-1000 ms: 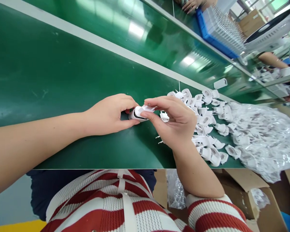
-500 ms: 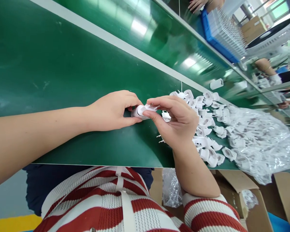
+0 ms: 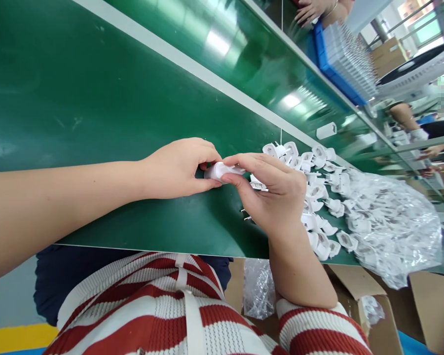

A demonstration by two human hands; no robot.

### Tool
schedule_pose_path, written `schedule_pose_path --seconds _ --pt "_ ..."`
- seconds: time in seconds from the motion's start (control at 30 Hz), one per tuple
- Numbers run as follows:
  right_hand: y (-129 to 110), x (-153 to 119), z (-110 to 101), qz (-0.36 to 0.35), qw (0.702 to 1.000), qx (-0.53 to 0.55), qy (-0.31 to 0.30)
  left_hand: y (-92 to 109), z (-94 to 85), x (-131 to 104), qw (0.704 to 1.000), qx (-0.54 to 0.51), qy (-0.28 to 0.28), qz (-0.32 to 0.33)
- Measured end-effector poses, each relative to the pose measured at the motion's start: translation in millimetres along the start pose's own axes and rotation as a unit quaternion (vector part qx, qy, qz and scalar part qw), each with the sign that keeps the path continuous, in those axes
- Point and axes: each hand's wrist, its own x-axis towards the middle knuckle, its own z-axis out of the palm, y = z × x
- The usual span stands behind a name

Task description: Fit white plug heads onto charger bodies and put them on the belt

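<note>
Between my two hands is a white plug adapter (image 3: 218,170), held just above the green table. My left hand (image 3: 185,167) grips its left end between thumb and fingers. Thumb and index finger of my right hand (image 3: 272,185) pinch its right end, where the plug part is partly hidden by the fingers. To the right of my right hand lies a loose pile of white plug pieces (image 3: 318,192), some of them partly covered by that hand.
A clear plastic bag (image 3: 399,222) full of white pieces lies at the right. Beyond the pale strip sits a white housing (image 3: 326,130). A blue tray (image 3: 336,74) and another person's hand (image 3: 311,11) are farther back. Open cardboard boxes (image 3: 377,315) stand below the table edge.
The view has shifted slightly. My right fingers have closed in over the plug end, hiding its pins more, and the adapter has turned a little.
</note>
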Motion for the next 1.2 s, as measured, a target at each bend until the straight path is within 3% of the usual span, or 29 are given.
schedule_pose_path --seconds 0.3,0.53,0.67,0.77,0.9,1.03,1.2 --pt "-6.8 -0.7 5.0 -0.032 0.997 -0.071 0.018 -2.2 1.0 -2.1 0.999 0.035 0.001 0.029" --pt "-0.5 -3.1 4.9 0.014 1.0 0.013 0.002 -0.5 -2.0 -3.2 0.999 0.022 -0.011 0.036" --pt "6.2 -7.1 -1.6 0.073 0.984 0.163 -0.027 4.1 -9.3 -3.6 0.998 -0.056 -0.007 -0.037" --pt "6.7 -9.7 -7.2 0.084 0.975 0.206 -0.021 9.5 -15.7 -3.4 0.975 -0.196 -0.022 -0.102" --pt "4.7 -9.2 -10.5 0.033 0.978 0.203 -0.014 13.2 -18.3 -3.8 0.933 -0.334 -0.034 -0.13" --pt "5.0 -6.2 -9.9 -0.021 0.986 0.161 0.025 12.4 -16.4 -4.6 0.918 -0.368 -0.053 -0.138" --pt "6.0 -4.6 -8.5 -0.028 0.986 0.154 0.052 12.0 -15.6 -5.9 0.902 -0.402 -0.065 -0.143"
